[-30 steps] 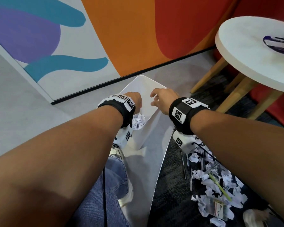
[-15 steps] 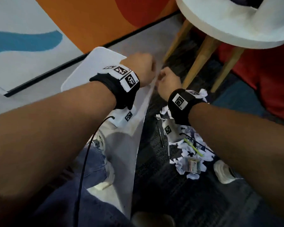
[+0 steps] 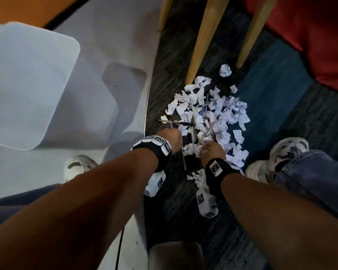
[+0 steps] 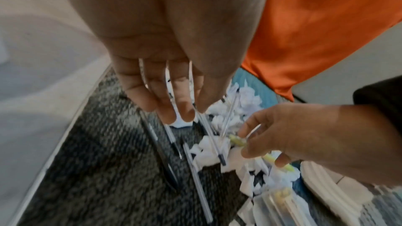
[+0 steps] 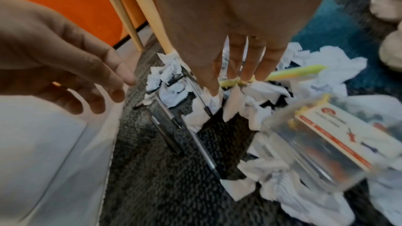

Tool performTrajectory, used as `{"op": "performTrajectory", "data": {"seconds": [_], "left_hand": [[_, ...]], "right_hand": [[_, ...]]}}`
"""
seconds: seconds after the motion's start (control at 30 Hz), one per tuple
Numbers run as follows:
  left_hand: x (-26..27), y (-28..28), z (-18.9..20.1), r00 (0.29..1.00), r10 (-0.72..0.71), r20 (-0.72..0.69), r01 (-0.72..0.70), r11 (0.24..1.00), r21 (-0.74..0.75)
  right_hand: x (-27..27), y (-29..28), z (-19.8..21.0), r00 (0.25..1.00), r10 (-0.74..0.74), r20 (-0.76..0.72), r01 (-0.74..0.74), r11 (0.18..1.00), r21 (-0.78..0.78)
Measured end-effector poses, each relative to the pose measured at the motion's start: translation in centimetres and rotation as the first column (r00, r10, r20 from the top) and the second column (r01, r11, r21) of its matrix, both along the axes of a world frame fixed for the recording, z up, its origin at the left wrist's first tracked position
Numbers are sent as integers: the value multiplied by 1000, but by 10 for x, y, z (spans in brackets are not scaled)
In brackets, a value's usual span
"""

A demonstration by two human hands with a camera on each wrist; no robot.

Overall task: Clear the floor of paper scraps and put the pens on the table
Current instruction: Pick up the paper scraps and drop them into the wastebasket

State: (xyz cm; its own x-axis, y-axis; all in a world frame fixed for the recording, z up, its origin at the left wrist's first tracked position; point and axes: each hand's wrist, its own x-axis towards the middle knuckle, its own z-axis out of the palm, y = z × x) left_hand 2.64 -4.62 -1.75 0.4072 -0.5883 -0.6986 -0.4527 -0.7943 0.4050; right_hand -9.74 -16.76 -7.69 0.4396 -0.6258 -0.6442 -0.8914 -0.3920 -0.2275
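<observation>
Reaching into the heap of crumpled white paper scraps (image 3: 219,114), the right hand (image 4: 304,131) pinches a yellow-green plastic pen (image 5: 298,71) to sort it out, while the left hand (image 5: 65,68) hovers with fingers spread, holding nothing.

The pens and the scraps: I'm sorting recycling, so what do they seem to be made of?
The clear pens look like hard see-through plastic: dark ink tubes show through glossy barrels. The yellow-green pen, which the right hand touches, looks like opaque, smooth plastic. The scraps look like thin matte white paper, creased and torn at the edges.
</observation>
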Motion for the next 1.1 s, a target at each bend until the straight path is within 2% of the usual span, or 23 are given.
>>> {"op": "performTrajectory", "data": {"seconds": [0.2,0.33,0.43,0.5,0.63,0.77,0.9,1.1], "left_hand": [[-24,-11,-51,993,-44,-111,50,997,51],[-33,-12,-66,994,-38,-100,48,994,101],[-36,-9,-72,1000,-28,-5,29,987,156],[-37,-9,-74,1000,-17,15,14,984,179],[-40,-12,-77,999,-25,-37,31,985,170],[-44,-18,-82,999,-40,-10,42,986,162],[-46,-23,-86,999,-24,40,18,989,146],[-38,-23,-87,998,-54,33,48,988,145]], "right_hand": [[-20,-3,-31,995,76,-59,-78,996,-38],[-27,-8,-41,957,280,-70,-286,954,-93],[-29,-11,-41,903,409,-135,-424,898,-115],[-29,-14,-39,875,459,-154,-478,868,-132],[-31,-19,-35,847,504,-171,-527,837,-144],[-29,-22,-32,903,428,-31,-429,898,-101],[-26,-22,-21,968,208,138,-203,978,-49],[-30,-23,-12,975,-34,219,12,995,100]]}}
